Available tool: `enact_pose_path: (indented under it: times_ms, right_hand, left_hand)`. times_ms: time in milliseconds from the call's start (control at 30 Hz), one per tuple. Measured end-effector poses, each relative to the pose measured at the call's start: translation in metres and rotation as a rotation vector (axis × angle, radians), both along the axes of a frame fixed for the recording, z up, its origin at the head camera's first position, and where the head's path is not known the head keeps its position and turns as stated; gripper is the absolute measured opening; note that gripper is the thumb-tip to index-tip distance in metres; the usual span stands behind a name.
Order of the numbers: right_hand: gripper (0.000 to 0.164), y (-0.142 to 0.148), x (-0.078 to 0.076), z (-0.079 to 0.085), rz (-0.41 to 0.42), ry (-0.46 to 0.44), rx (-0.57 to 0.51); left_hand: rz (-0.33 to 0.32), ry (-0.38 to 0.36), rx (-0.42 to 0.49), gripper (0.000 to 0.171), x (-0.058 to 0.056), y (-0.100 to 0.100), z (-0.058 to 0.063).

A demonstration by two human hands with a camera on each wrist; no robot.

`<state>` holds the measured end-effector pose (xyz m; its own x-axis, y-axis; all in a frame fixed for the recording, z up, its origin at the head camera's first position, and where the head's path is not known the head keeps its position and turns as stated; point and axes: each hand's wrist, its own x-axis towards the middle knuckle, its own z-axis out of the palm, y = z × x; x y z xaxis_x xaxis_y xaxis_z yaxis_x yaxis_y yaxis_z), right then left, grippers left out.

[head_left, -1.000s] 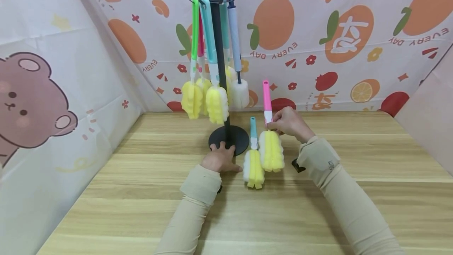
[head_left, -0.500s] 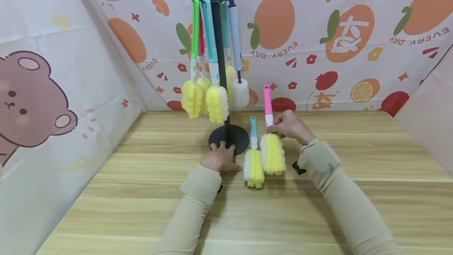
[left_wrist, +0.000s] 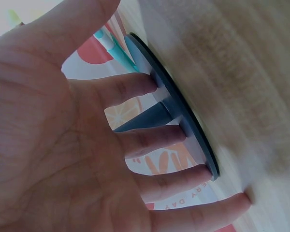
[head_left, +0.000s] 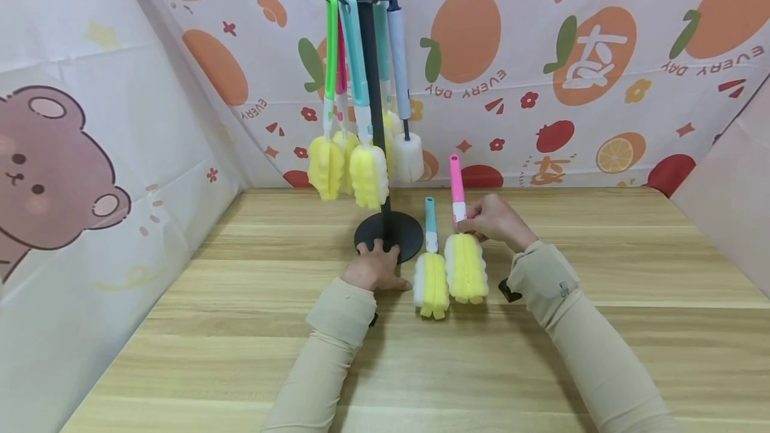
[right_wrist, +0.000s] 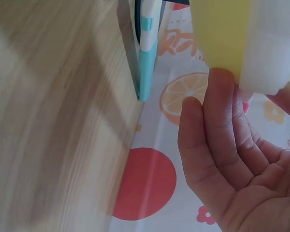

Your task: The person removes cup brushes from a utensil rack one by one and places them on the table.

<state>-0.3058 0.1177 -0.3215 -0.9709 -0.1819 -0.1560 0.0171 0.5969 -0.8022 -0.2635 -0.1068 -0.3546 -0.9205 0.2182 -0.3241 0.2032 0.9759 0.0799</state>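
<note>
My right hand (head_left: 498,222) pinches a pink-handled sponge bottle brush (head_left: 466,267) at its white neck, with the handle pointing up and the yellow-and-white sponge head hanging down. In the right wrist view the sponge (right_wrist: 220,36) partly covers the fingers. Just left of it, a teal-handled sponge brush (head_left: 432,279) lies on the table. My left hand (head_left: 374,270) has its fingers spread, with fingertips on the round black base (head_left: 404,227) of a stand. The left wrist view shows fingertips against the base (left_wrist: 195,130) and the little finger down on the wood.
From the hooks of the black stand (head_left: 368,45) hang several brushes, among them a green-handled one (head_left: 331,52) and a pale blue one (head_left: 399,65) with a white sponge. Behind the wooden table (head_left: 240,353) is a fruit-print cloth (head_left: 601,132); a bear-print cloth (head_left: 156,152) covers the left side.
My right hand has lowered the pink-handled brush a little and brought it slightly right, toward me. The left hand has stayed on the base.
</note>
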Motion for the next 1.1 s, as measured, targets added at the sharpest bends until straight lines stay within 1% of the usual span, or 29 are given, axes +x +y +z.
enact_pose_path:
  times_ms: [167,433,633,1100]
  right_hand:
    - [0.021,0.001,0.0,-0.004,0.005,0.001,-0.001]
    - [0.019,0.002,0.001,-0.011,0.008,-0.001,0.002]
    - [0.019,0.003,0.001,-0.013,0.012,-0.006,0.009]
    - [0.019,0.006,-0.001,-0.022,0.04,0.024,0.065]
  left_hand:
    - [-0.001,-0.006,-0.007,0.075,-0.002,0.0,-0.001]
    - [-0.003,-0.005,-0.001,0.078,-0.001,-0.001,-0.002]
    - [-0.005,-0.009,0.006,0.078,-0.002,-0.001,-0.002]
    - [-0.008,-0.013,0.003,0.077,-0.001,-0.001,-0.002]
